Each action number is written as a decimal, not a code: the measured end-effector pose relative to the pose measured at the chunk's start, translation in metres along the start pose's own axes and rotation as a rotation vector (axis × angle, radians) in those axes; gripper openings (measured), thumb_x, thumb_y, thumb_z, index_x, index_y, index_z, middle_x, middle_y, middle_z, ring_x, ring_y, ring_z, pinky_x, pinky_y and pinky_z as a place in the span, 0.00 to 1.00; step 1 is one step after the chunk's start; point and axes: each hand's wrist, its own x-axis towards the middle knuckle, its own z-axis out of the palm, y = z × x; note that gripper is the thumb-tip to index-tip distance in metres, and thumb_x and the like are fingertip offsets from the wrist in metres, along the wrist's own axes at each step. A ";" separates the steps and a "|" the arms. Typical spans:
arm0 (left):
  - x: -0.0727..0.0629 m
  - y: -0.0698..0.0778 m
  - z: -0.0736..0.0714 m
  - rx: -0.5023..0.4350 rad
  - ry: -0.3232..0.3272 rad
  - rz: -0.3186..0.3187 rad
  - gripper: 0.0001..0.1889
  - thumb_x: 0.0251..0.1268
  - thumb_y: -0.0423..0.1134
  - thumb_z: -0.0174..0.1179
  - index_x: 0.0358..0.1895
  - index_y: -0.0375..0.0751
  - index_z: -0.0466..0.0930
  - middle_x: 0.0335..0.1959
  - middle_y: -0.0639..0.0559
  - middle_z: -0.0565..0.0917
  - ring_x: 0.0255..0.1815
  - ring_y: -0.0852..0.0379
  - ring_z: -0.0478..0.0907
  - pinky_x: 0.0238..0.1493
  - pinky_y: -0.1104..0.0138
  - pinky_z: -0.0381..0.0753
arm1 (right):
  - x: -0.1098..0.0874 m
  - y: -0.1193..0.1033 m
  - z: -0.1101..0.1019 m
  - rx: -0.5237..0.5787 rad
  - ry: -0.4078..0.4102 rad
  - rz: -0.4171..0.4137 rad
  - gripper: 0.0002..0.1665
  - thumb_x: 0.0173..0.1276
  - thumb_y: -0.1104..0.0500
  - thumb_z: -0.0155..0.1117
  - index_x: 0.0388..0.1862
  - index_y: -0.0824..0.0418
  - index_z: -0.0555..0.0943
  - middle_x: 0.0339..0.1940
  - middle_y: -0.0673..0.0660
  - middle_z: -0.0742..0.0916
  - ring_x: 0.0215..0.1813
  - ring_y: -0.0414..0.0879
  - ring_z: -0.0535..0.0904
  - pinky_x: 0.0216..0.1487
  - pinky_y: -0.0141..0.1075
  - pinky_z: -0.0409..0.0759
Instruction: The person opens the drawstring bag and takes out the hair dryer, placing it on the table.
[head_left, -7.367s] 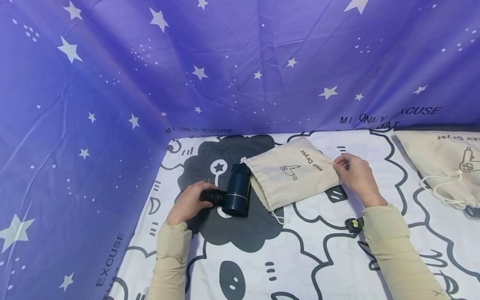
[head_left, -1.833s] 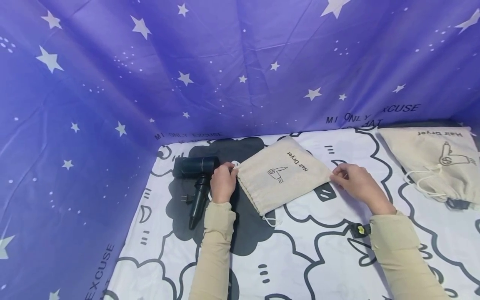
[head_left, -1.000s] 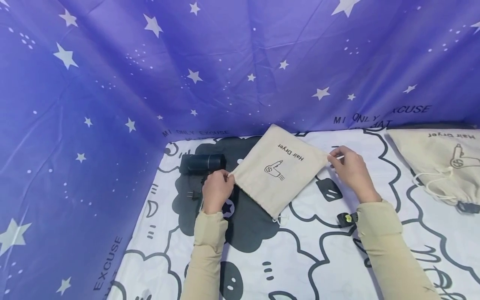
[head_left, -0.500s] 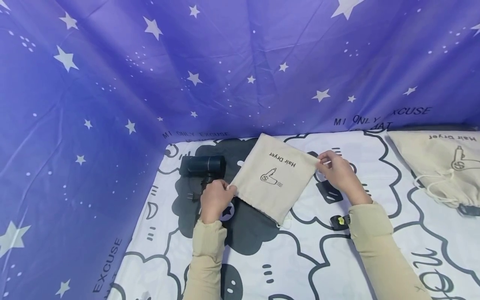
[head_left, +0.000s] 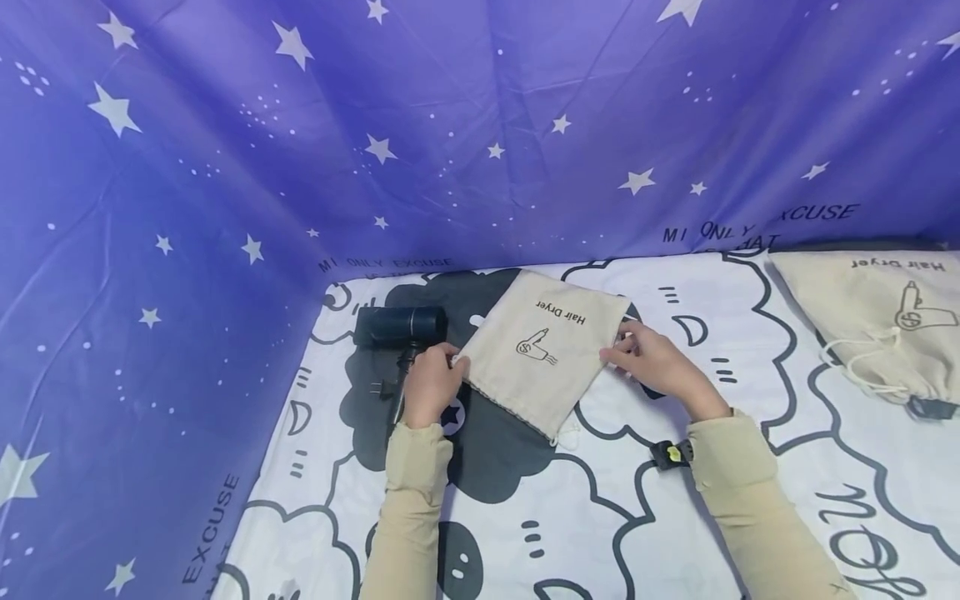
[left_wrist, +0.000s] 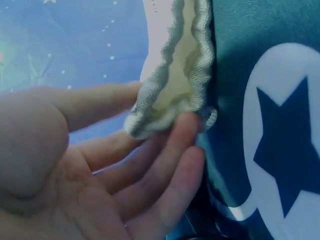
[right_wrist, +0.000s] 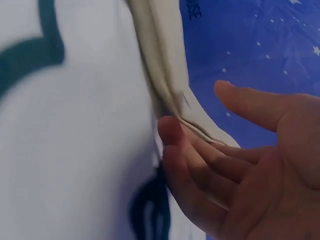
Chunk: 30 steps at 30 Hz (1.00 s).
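Observation:
A cream cloth drawstring bag (head_left: 510, 392), printed "Hair Dryer", lies flat in the head view. My left hand (head_left: 433, 383) pinches the left corner of its mouth between thumb and fingers; the left wrist view shows the frilled mouth (left_wrist: 172, 82) slightly parted. At the bag's right edge is my right hand (head_left: 648, 362). Its fingers touch the edge (right_wrist: 167, 65) in the right wrist view, with the thumb raised away from the cloth. A dark blue hair dryer (head_left: 400, 327) rests left of the bag, its handle partly hidden behind my left hand.
Another cream "Hair Dryer" bag (head_left: 840, 304) sits at the far right, its white cords loose and a dark object (head_left: 932, 408) showing at its mouth. A plug (head_left: 386, 388) lies beside the dryer handle. Purple star-printed curtain (head_left: 480, 125) rises behind the patterned cloth.
My left hand has let go of the hair dryer, now lying farther left, and has taken the bag's corner. The bag has turned and shifted left; my right hand has moved left along it.

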 end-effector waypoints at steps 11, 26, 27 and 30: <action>-0.007 -0.003 -0.003 -0.009 0.021 0.008 0.08 0.66 0.37 0.63 0.43 0.36 0.85 0.25 0.48 0.80 0.24 0.54 0.74 0.30 0.61 0.73 | 0.001 -0.008 0.022 0.099 -0.026 -0.031 0.27 0.71 0.63 0.60 0.64 0.73 0.65 0.34 0.60 0.88 0.32 0.46 0.82 0.33 0.35 0.81; -0.019 -0.011 -0.014 0.007 0.019 0.002 0.09 0.64 0.40 0.64 0.41 0.38 0.85 0.28 0.48 0.83 0.23 0.55 0.75 0.32 0.59 0.76 | 0.012 -0.017 0.022 0.114 0.088 -0.040 0.24 0.71 0.67 0.58 0.62 0.76 0.66 0.35 0.65 0.86 0.27 0.49 0.83 0.28 0.36 0.81; -0.021 -0.012 -0.014 0.010 0.015 0.000 0.09 0.64 0.40 0.64 0.40 0.38 0.85 0.27 0.48 0.82 0.22 0.55 0.75 0.31 0.59 0.75 | 0.014 -0.017 0.022 0.117 0.095 -0.047 0.24 0.71 0.68 0.57 0.62 0.76 0.66 0.35 0.65 0.86 0.27 0.49 0.83 0.27 0.36 0.81; -0.028 -0.012 -0.015 0.019 0.001 0.001 0.08 0.64 0.40 0.65 0.39 0.38 0.84 0.24 0.50 0.80 0.20 0.56 0.73 0.29 0.61 0.74 | 0.018 -0.018 0.025 0.118 0.111 -0.063 0.24 0.71 0.68 0.57 0.62 0.76 0.66 0.36 0.66 0.85 0.27 0.50 0.83 0.26 0.36 0.80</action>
